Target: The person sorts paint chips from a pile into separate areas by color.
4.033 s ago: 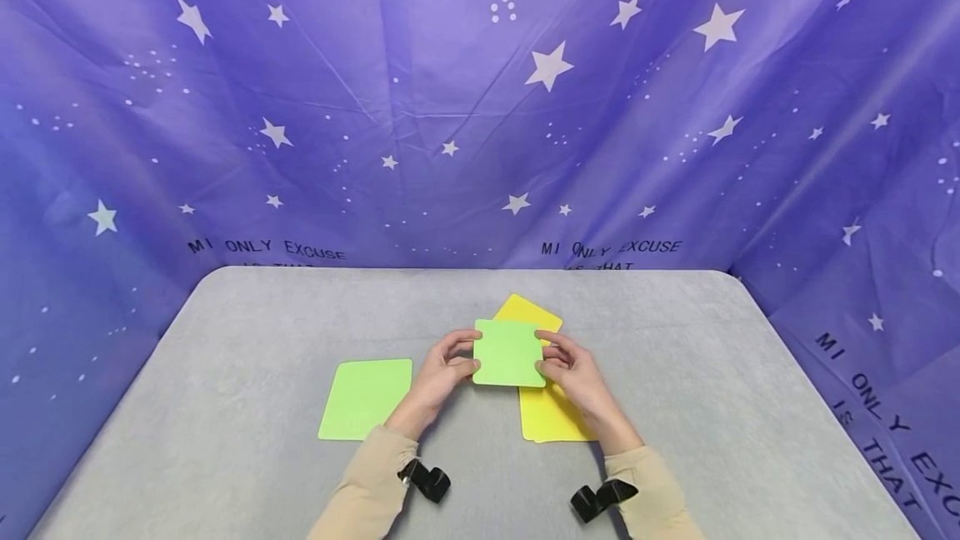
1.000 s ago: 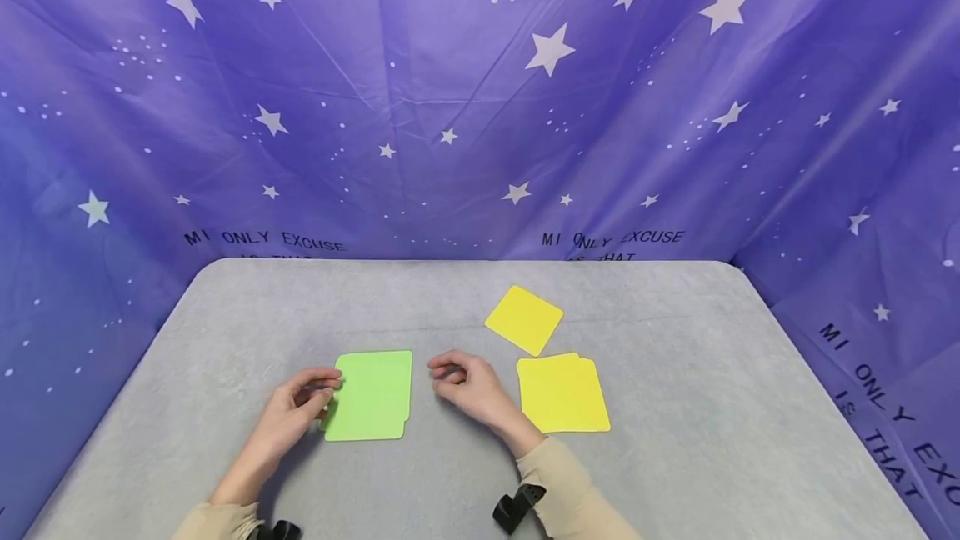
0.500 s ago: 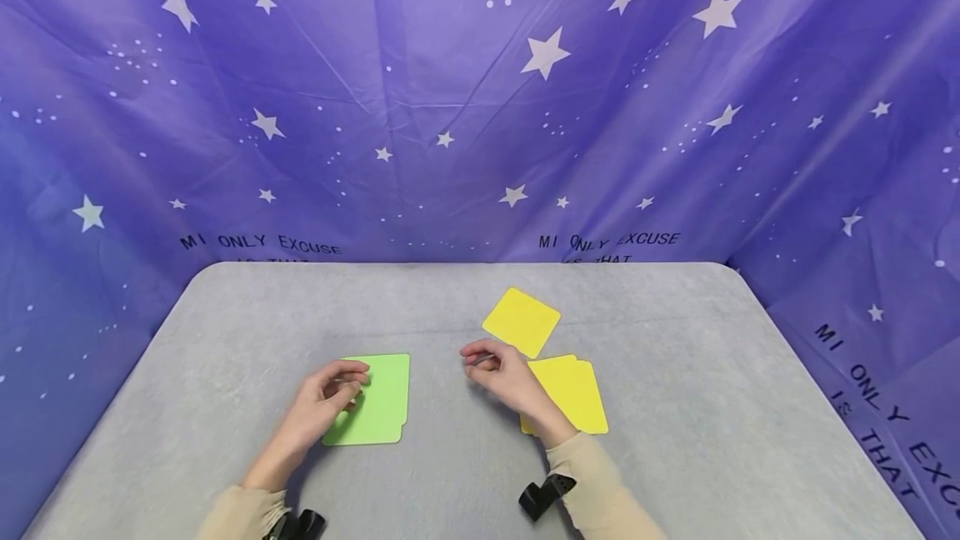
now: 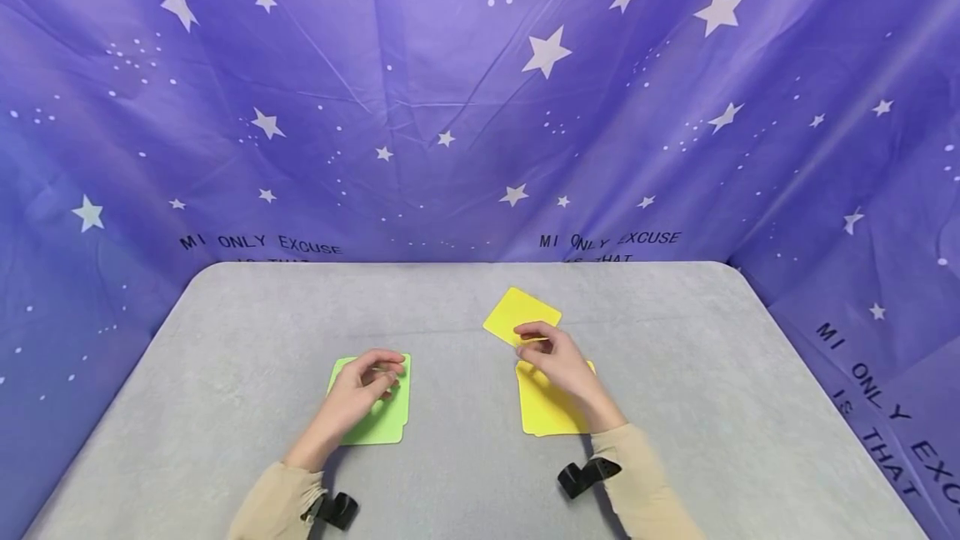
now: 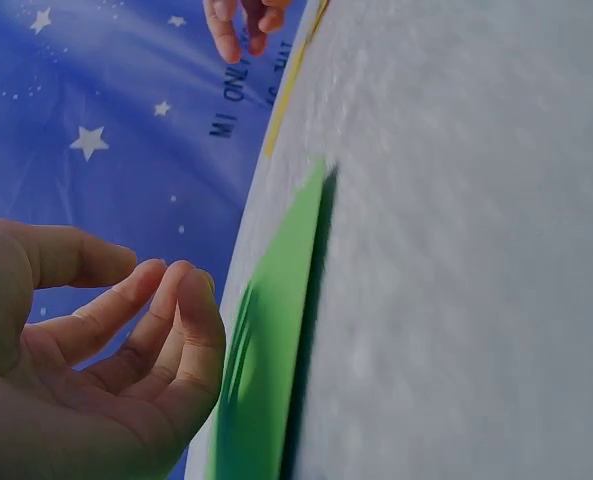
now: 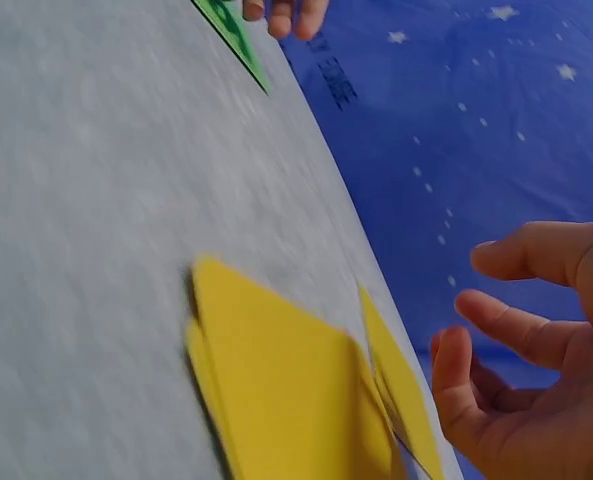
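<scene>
My left hand [image 4: 352, 402] hovers over the overlapping green square cards [image 4: 388, 422], fingers loosely bent. In the left wrist view a gap shows between its thumb and fingers, and the green card [image 5: 281, 300] lies beside them. Above the overlapping yellow square cards [image 4: 546, 413] is my right hand [image 4: 561, 365], its fingertips overlapping the near corner of a single yellow card [image 4: 517, 313] turned at an angle. The right wrist view shows nothing between its fingers, with the yellow cards [image 6: 286, 370] off to their side.
The cards lie on a grey table [image 4: 247, 315] with rounded far corners. A purple cloth [image 4: 420, 107] with white stars and printed words hangs behind and at both sides. Each wrist wears a black camera [image 4: 581, 477].
Four seconds ago both hands held a green card in the middle; it now lies on the other green one. Since then the left hand has drifted right over the green cards, the right hand over the yellow.
</scene>
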A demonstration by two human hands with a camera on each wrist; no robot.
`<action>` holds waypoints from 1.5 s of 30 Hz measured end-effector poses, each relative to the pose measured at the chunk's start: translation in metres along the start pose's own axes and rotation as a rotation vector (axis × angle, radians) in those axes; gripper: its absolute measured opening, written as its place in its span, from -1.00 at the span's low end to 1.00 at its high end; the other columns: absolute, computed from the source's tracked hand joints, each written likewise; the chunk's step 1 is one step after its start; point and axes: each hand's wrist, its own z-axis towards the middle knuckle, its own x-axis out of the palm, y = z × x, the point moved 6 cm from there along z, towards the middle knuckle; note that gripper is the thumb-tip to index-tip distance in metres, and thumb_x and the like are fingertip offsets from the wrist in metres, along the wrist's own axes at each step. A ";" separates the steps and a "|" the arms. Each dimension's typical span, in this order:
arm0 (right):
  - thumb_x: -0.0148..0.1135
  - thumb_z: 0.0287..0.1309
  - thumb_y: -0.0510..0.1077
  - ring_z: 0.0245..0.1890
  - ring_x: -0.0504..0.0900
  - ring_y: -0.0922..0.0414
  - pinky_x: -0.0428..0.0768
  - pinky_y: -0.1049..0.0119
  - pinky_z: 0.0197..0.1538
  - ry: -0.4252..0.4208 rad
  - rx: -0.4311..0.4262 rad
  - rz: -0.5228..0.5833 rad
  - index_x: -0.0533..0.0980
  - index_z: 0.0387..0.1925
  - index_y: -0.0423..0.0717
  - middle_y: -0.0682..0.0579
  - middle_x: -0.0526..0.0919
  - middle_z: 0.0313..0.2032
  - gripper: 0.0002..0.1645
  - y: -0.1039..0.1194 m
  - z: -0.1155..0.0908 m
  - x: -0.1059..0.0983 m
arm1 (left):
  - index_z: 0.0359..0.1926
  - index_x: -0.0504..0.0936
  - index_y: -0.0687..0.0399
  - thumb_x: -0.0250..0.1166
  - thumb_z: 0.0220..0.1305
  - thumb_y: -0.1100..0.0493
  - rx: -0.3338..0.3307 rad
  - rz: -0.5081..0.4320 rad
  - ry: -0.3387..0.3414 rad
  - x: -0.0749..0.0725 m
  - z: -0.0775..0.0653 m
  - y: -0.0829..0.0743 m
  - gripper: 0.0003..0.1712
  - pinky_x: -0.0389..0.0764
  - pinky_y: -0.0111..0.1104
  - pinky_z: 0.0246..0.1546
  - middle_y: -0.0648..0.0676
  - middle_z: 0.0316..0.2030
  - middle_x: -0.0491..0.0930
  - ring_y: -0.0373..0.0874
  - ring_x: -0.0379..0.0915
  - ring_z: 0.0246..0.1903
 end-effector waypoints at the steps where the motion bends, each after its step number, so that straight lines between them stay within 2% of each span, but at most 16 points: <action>1: 0.23 0.13 -0.38 -0.19 0.57 0.00 0.53 0.35 -0.23 -0.013 0.005 -0.004 0.47 0.05 -0.42 -0.32 0.54 -0.03 -0.58 -0.002 0.000 -0.005 | -0.03 0.55 0.41 0.08 0.23 0.50 0.003 -0.002 0.007 0.003 0.002 -0.001 -0.71 0.59 -0.33 -0.35 0.24 -0.23 0.60 -0.07 0.54 -0.33; 9: 0.23 0.16 -0.30 0.03 0.46 -0.12 0.47 0.31 -0.08 -0.049 0.093 -0.037 0.26 0.27 -0.38 -0.37 0.37 0.14 -0.34 -0.011 -0.002 -0.037 | -0.02 0.55 0.42 0.09 0.18 0.51 0.047 -0.013 0.045 0.031 0.019 -0.010 -0.68 0.63 -0.24 -0.34 0.29 -0.17 0.60 0.06 0.56 -0.28; 15: 0.23 0.18 -0.27 0.10 0.42 -0.17 0.45 0.13 0.03 -0.061 0.160 -0.052 0.22 0.33 -0.33 -0.38 0.34 0.19 -0.29 -0.015 -0.003 -0.047 | 0.01 0.54 0.42 0.10 0.17 0.51 0.057 -0.018 0.071 0.052 0.037 -0.018 -0.65 0.65 -0.17 -0.27 0.32 -0.09 0.58 0.13 0.57 -0.21; 21: 0.22 0.17 -0.28 0.10 0.44 -0.18 0.39 0.02 0.14 -0.052 0.195 -0.051 0.18 0.34 -0.32 -0.40 0.30 0.23 -0.26 -0.019 -0.002 -0.045 | 0.07 0.50 0.43 0.09 0.17 0.51 0.036 -0.017 0.097 0.070 0.065 -0.015 -0.60 0.64 -0.19 -0.20 0.36 -0.02 0.54 0.19 0.54 -0.10; 24: 0.22 0.15 -0.27 0.10 0.45 -0.17 0.37 0.01 0.16 -0.043 0.196 -0.051 0.16 0.35 -0.32 -0.40 0.29 0.24 -0.24 -0.021 -0.002 -0.042 | 0.12 0.45 0.47 0.07 0.19 0.50 0.014 -0.049 0.125 0.076 0.072 -0.020 -0.57 0.62 -0.15 -0.14 0.40 0.05 0.48 0.23 0.50 -0.04; 30: 0.22 0.14 -0.27 0.11 0.45 -0.17 0.38 0.03 0.15 -0.035 0.186 -0.050 0.14 0.36 -0.31 -0.40 0.26 0.26 -0.21 -0.022 0.001 -0.037 | 0.19 0.38 0.49 0.07 0.25 0.46 -0.024 -0.090 0.167 0.085 0.089 -0.022 -0.54 0.59 -0.11 -0.07 0.44 0.12 0.42 0.26 0.43 0.05; 31: 0.22 0.14 -0.27 0.11 0.45 -0.17 0.40 0.05 0.14 -0.038 0.185 -0.048 0.14 0.36 -0.31 -0.40 0.26 0.26 -0.21 -0.023 0.001 -0.037 | 0.20 0.39 0.47 0.08 0.27 0.44 -0.033 -0.098 0.171 0.088 0.094 -0.019 -0.54 0.59 -0.13 -0.07 0.42 0.13 0.42 0.24 0.42 0.07; 35: 0.22 0.14 -0.29 0.10 0.44 -0.18 0.44 0.09 0.10 -0.046 0.180 -0.020 0.12 0.36 -0.33 -0.42 0.25 0.26 -0.20 -0.023 0.001 -0.035 | 0.24 0.36 0.43 0.07 0.30 0.41 -0.067 -0.127 0.218 0.100 0.106 -0.023 -0.52 0.56 -0.14 -0.02 0.41 0.17 0.39 0.23 0.38 0.14; 39: 0.21 0.14 -0.30 0.10 0.44 -0.20 0.45 0.11 0.09 -0.051 0.172 0.015 0.10 0.37 -0.36 -0.45 0.23 0.26 -0.20 -0.022 0.000 -0.034 | 0.25 0.36 0.41 0.07 0.30 0.40 -0.105 -0.140 0.242 0.110 0.112 -0.024 -0.52 0.57 -0.17 -0.04 0.39 0.15 0.41 0.19 0.43 0.09; 45: 0.20 0.15 -0.30 0.15 0.38 -0.18 0.44 0.15 0.08 -0.083 0.182 0.055 0.12 0.37 -0.34 -0.42 0.24 0.27 -0.21 -0.023 -0.001 -0.037 | 0.21 0.38 0.41 0.06 0.29 0.42 -0.134 -0.200 0.212 0.117 0.117 -0.024 -0.54 0.60 -0.21 -0.12 0.38 0.08 0.44 0.05 0.50 -0.10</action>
